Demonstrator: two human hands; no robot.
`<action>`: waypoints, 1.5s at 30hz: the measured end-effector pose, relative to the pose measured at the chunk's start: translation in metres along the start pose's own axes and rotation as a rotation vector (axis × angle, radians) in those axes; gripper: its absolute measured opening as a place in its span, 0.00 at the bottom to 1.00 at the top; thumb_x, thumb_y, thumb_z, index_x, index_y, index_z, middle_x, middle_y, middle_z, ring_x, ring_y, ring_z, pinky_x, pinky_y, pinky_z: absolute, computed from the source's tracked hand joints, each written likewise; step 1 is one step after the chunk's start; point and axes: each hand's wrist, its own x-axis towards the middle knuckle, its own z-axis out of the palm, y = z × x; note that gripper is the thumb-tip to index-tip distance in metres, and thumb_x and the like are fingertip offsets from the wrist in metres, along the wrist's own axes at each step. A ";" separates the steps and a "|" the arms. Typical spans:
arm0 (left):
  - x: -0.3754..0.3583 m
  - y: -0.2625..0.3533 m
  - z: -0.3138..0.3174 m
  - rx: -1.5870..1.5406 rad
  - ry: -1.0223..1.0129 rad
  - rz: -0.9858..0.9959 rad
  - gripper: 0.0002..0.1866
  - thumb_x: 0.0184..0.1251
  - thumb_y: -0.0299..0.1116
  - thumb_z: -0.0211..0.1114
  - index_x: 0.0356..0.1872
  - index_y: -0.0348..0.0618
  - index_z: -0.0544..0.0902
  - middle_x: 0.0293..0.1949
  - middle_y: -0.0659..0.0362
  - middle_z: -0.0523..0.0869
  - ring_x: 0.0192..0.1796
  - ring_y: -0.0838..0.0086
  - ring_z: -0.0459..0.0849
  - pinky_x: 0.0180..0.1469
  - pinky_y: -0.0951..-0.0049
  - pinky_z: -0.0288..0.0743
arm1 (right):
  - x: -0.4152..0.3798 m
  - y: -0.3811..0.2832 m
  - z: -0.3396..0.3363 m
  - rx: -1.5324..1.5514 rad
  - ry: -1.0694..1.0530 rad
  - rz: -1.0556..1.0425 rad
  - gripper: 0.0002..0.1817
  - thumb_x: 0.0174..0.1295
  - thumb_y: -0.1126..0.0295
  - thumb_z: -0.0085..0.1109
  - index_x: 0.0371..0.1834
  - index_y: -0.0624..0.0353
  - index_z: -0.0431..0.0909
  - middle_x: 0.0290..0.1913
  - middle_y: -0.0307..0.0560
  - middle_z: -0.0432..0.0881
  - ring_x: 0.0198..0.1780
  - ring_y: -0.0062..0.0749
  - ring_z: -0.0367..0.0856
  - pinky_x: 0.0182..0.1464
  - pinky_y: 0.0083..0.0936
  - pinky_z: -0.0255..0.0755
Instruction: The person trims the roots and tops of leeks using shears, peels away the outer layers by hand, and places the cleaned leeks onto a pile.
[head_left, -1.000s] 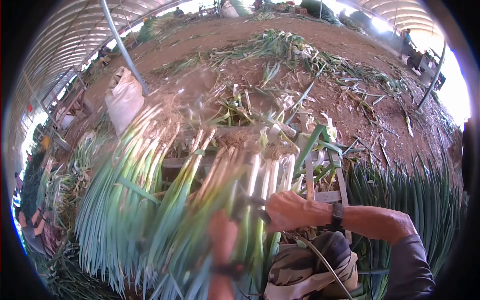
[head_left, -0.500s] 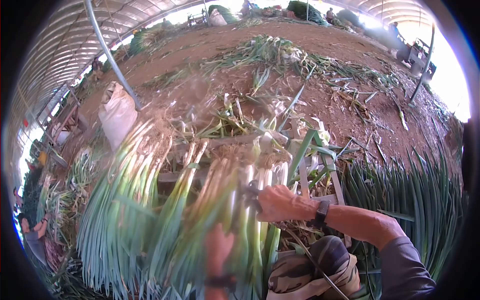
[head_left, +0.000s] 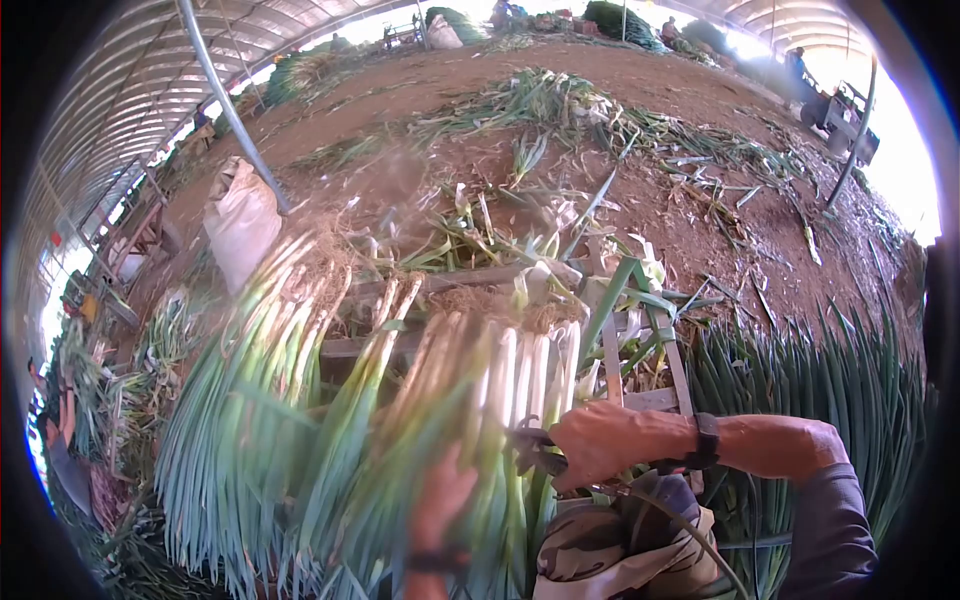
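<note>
Long spring onions (head_left: 510, 375) lie side by side in front of me, roots away and green leaves toward me. My left hand (head_left: 443, 495), smeared by motion, is over the green leaves of the middle bunch; its fingers are not distinct. To its right, my right hand (head_left: 598, 442) is closed around a dark, curved piece (head_left: 537, 447) that sticks out past the fingers toward the onion stems. What exactly this piece is, I cannot tell. More spring onions (head_left: 255, 370) are spread on the left, beside a narrower bunch (head_left: 372, 355).
A wooden frame (head_left: 672, 375) shows beneath the onions. Dense green leaves (head_left: 820, 400) stand at the right. A pale sack (head_left: 243, 225) leans by a metal pole (head_left: 228, 110). Leaf scraps (head_left: 560, 105) litter the soil. Another person's arm (head_left: 65, 425) shows at the left edge.
My right hand has moved down and to the right with the dark piece, away from the stems. My left hand stays over the leaves, still blurred. The view has shifted slightly.
</note>
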 end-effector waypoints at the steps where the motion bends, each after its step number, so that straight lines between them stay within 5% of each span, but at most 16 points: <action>1: -0.001 -0.006 0.006 0.109 0.017 0.029 0.35 0.65 0.40 0.62 0.73 0.40 0.64 0.43 0.34 0.86 0.46 0.43 0.86 0.50 0.51 0.78 | -0.003 0.003 0.001 -0.012 0.049 -0.011 0.22 0.52 0.52 0.65 0.42 0.57 0.86 0.22 0.57 0.82 0.26 0.52 0.84 0.33 0.44 0.79; 5: -0.006 -0.022 0.025 0.322 0.077 0.135 0.38 0.66 0.37 0.58 0.76 0.40 0.55 0.33 0.30 0.83 0.35 0.31 0.81 0.40 0.40 0.75 | -0.005 0.009 0.002 0.051 0.171 -0.039 0.21 0.50 0.52 0.66 0.34 0.62 0.85 0.23 0.59 0.82 0.28 0.54 0.85 0.33 0.44 0.79; 11: -0.020 -0.010 0.030 0.077 0.258 0.184 0.36 0.67 0.38 0.59 0.73 0.35 0.57 0.36 0.31 0.84 0.41 0.32 0.82 0.47 0.42 0.76 | -0.003 0.000 0.008 0.036 0.119 -0.063 0.21 0.50 0.55 0.65 0.31 0.65 0.84 0.21 0.58 0.81 0.26 0.56 0.84 0.30 0.44 0.78; 14: -0.026 0.012 0.020 0.231 0.003 -0.127 0.33 0.67 0.37 0.60 0.72 0.37 0.64 0.52 0.31 0.82 0.54 0.36 0.82 0.59 0.46 0.74 | 0.004 0.005 0.004 -0.031 0.170 -0.035 0.21 0.49 0.55 0.65 0.29 0.66 0.84 0.20 0.59 0.80 0.26 0.55 0.84 0.30 0.44 0.78; 17: -0.036 0.045 0.008 0.258 -0.195 -0.185 0.30 0.68 0.40 0.57 0.68 0.36 0.69 0.49 0.32 0.83 0.53 0.35 0.81 0.57 0.44 0.74 | 0.009 0.000 0.005 -0.047 0.147 0.002 0.22 0.49 0.53 0.64 0.26 0.68 0.84 0.20 0.62 0.80 0.25 0.56 0.84 0.30 0.44 0.79; 18: -0.036 0.038 0.014 0.320 -0.194 -0.120 0.25 0.69 0.40 0.61 0.65 0.43 0.71 0.48 0.36 0.84 0.46 0.36 0.83 0.47 0.45 0.78 | 0.010 -0.003 0.009 -0.059 0.154 -0.001 0.23 0.49 0.53 0.64 0.26 0.68 0.84 0.20 0.62 0.80 0.25 0.57 0.84 0.30 0.43 0.79; 21: -0.038 0.023 0.012 0.425 0.012 0.264 0.28 0.68 0.43 0.65 0.66 0.46 0.71 0.45 0.42 0.86 0.43 0.39 0.84 0.44 0.49 0.79 | 0.017 -0.006 0.012 -0.064 0.121 -0.031 0.24 0.48 0.53 0.64 0.24 0.71 0.82 0.21 0.65 0.80 0.26 0.60 0.84 0.31 0.44 0.80; 23: -0.019 0.033 -0.002 0.564 0.271 0.248 0.27 0.64 0.45 0.69 0.61 0.45 0.76 0.45 0.52 0.85 0.51 0.49 0.82 0.55 0.49 0.74 | 0.024 -0.007 0.013 -0.096 0.073 -0.044 0.24 0.48 0.53 0.64 0.24 0.71 0.82 0.21 0.64 0.80 0.26 0.61 0.84 0.31 0.44 0.79; 25: -0.005 0.043 -0.014 0.880 0.693 0.283 0.23 0.63 0.42 0.70 0.56 0.44 0.79 0.46 0.55 0.83 0.56 0.53 0.79 0.60 0.47 0.69 | 0.036 0.008 0.028 -0.209 0.071 -0.134 0.21 0.54 0.58 0.60 0.50 0.56 0.78 0.19 0.54 0.80 0.22 0.50 0.83 0.24 0.41 0.76; 27: 0.004 0.018 -0.006 0.946 0.565 0.253 0.19 0.60 0.37 0.69 0.51 0.43 0.80 0.46 0.56 0.81 0.57 0.56 0.76 0.60 0.46 0.66 | 0.041 0.008 0.031 -0.200 0.074 -0.157 0.21 0.55 0.58 0.60 0.50 0.56 0.78 0.20 0.54 0.80 0.23 0.49 0.83 0.24 0.41 0.75; 30: -0.007 0.003 0.005 0.920 0.418 0.253 0.17 0.56 0.31 0.68 0.48 0.43 0.80 0.44 0.56 0.79 0.54 0.58 0.75 0.57 0.48 0.66 | 0.032 -0.002 0.025 -0.036 0.102 -0.084 0.24 0.49 0.52 0.66 0.24 0.70 0.82 0.24 0.64 0.81 0.28 0.59 0.84 0.31 0.45 0.79; 35: -0.054 -0.011 0.027 0.663 0.442 0.312 0.12 0.55 0.24 0.63 0.42 0.42 0.81 0.35 0.52 0.78 0.44 0.53 0.79 0.47 0.52 0.74 | 0.029 -0.009 0.035 0.023 0.052 -0.112 0.24 0.49 0.51 0.66 0.25 0.69 0.81 0.24 0.64 0.81 0.28 0.59 0.84 0.32 0.48 0.78; 40: -0.064 -0.007 -0.012 0.298 0.105 -0.119 0.14 0.67 0.32 0.66 0.52 0.41 0.82 0.53 0.48 0.84 0.51 0.48 0.84 0.50 0.55 0.79 | 0.032 -0.023 0.041 0.023 -0.018 -0.250 0.24 0.49 0.52 0.67 0.23 0.67 0.81 0.21 0.61 0.80 0.25 0.58 0.83 0.30 0.47 0.77; 43: -0.053 -0.017 -0.014 0.574 0.609 0.295 0.15 0.68 0.32 0.64 0.54 0.41 0.80 0.57 0.49 0.82 0.50 0.49 0.85 0.48 0.55 0.80 | 0.039 -0.023 0.047 -0.074 -0.006 -0.295 0.18 0.50 0.54 0.66 0.37 0.56 0.85 0.27 0.57 0.83 0.30 0.52 0.86 0.32 0.43 0.80; 45: -0.040 -0.008 -0.011 0.595 0.591 0.203 0.15 0.69 0.32 0.63 0.54 0.41 0.80 0.56 0.48 0.80 0.50 0.49 0.84 0.49 0.53 0.79 | 0.044 -0.023 0.048 -0.116 -0.007 -0.295 0.20 0.51 0.56 0.65 0.45 0.51 0.87 0.31 0.54 0.85 0.33 0.49 0.88 0.32 0.41 0.81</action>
